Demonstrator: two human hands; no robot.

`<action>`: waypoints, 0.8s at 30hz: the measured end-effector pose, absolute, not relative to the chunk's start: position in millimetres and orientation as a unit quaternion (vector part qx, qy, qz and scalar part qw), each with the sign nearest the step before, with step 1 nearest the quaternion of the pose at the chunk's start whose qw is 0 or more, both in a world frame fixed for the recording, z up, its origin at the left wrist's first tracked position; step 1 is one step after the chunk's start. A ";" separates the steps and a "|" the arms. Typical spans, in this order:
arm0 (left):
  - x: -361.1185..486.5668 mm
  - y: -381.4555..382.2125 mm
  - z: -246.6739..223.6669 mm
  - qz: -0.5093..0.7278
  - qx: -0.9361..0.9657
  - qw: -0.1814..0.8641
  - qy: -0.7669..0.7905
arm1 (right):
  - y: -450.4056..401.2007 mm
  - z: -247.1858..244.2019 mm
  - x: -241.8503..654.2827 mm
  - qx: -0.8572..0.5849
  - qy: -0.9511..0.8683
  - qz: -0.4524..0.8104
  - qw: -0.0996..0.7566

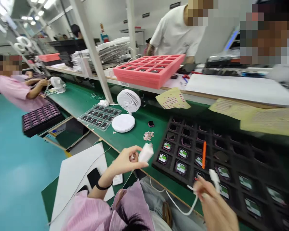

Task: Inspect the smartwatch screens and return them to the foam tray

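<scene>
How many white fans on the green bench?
2: a round white plastic fan beside the clear plastic tray; a farther white fan by a pink-shirted worker. More may be hidden.

No legible text, brand or number. Marks too small or blurred to read: reddish rows on the yellow paper sheet (172, 98) hanging from the wooden-edged shelf (199, 97), printing on the pale yellow paper sheets (271, 121) farther right, and the small white label (123, 84) below the pink foam tray (156, 80). Likewise unreadable: dark rectangular wall signs (175, 5) and a small yellowish notice (101, 27), far; green-and-white lit screens of square watches (183, 153), near right.
</scene>
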State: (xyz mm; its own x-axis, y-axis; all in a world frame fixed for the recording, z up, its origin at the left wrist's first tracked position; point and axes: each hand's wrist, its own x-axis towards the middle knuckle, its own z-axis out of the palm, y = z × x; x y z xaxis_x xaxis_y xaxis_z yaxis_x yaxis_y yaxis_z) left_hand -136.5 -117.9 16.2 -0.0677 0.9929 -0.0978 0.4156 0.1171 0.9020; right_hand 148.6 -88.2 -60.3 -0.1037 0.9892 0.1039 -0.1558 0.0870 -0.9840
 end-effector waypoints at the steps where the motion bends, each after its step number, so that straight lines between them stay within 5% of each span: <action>1: -118.1 -109.6 22.2 0.337 0.597 0.391 0.614 | -90.1 -53.6 143.2 -0.411 -0.508 0.556 0.513; 13: -33.2 -69.7 34.0 0.199 0.777 0.342 0.490 | -74.8 -46.5 133.2 -0.380 -0.411 0.705 0.434; 24: -31.3 -61.8 34.0 0.224 0.752 0.421 0.455 | -71.3 -56.8 121.2 -0.354 -0.226 0.739 0.527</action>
